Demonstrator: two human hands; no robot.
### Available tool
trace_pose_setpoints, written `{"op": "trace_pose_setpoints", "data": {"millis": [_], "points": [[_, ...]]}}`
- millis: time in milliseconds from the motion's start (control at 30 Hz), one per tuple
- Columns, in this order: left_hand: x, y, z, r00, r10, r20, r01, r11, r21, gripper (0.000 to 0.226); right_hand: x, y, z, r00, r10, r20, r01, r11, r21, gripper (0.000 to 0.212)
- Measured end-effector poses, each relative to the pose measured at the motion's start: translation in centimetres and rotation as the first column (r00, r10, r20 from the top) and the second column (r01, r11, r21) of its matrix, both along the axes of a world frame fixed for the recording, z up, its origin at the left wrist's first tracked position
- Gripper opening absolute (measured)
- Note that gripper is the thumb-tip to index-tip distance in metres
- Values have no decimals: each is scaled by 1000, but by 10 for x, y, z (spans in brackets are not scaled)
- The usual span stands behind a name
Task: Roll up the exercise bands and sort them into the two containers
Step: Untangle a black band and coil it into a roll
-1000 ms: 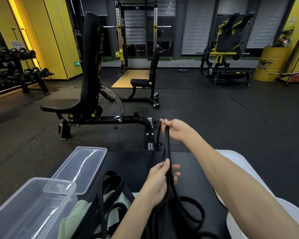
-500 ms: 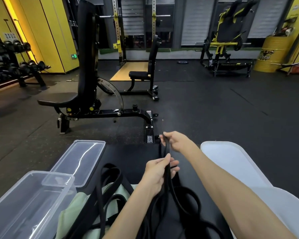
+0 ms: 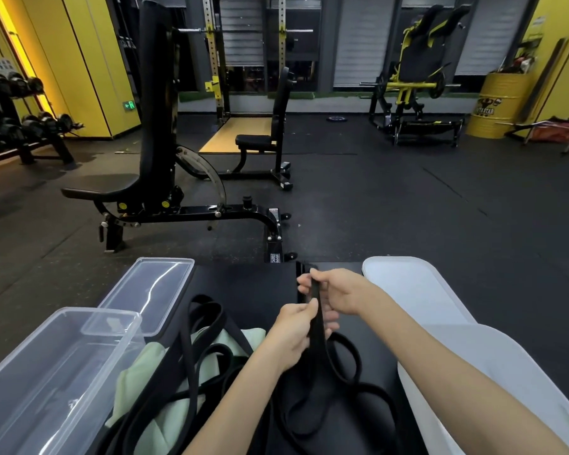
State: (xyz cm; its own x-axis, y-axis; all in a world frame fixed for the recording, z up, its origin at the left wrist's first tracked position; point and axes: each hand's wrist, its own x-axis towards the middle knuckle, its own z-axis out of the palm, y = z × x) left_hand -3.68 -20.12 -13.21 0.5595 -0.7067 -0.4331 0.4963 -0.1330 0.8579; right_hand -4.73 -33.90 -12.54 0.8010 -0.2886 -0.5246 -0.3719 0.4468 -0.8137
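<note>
Here, flat black band (image 3: pixel 318 346), both hands (image 3: pixel 291 336) (image 3: pixel 342 290) gripping

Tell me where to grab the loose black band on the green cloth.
I'd take the loose band at its far looped end, from above: that bend lies clear of the green cloth, while nearer stretches cross each other. The left hand and right hand grip a second band.
</note>
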Motion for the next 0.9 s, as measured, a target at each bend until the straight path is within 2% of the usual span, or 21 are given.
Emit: {"op": "trace_pose_setpoints", "data": {"millis": [100, 167, 300, 400, 533, 600, 733, 800, 900], "points": [[-11, 8, -2, 998, -40, 39, 39, 999, 22, 33, -4, 4, -1, 996, -63, 62, 63, 998, -4, 32], [-13, 9, 1, 998, 4, 69, -5, 1000, 16, 29, -13, 12, 0, 1000, 3, 27, -3, 1000, -16, 36], [-12, 10, 8, 989, 114, 90, -115, 993, 4, 29, -32, 29, 7, 984, 178, -11, -178, 981, -70, 31], [-19, 18, 8, 998, 22, 51, -22, 1000, -1, 32, -36, 34, 13, 994, 112, 7, -111, 991, -70, 29], [-29, 29, 3, 999, -35, 2, 35, 999, -8, 37, -37, 35, 13, 993, -52, 106, 50, 998, 25, 29], [-29, 28, 4, 999, -3, 43, 4, 1000, -19, 35, -44, 40, 16, 995, -24, 97, 25, 1000, -4, 31], [-28, 23, 10, 996, 68, 60, -64, 996, -64, 25, -58, 51, 20, 990, 140, 22, -135, 980, -145, 31], [-31, 27, 12, 999, 14, 33, -11, 996, -90, 30, -55, 51, 25, 995, 85, 58, -78, 990, -114, 28], [-38, 37, 10, 997, -74, 20, 75, 995, -62, 38, -47, 46, 31, 978, -68, 195, 60, 997, 46, 20]]}}
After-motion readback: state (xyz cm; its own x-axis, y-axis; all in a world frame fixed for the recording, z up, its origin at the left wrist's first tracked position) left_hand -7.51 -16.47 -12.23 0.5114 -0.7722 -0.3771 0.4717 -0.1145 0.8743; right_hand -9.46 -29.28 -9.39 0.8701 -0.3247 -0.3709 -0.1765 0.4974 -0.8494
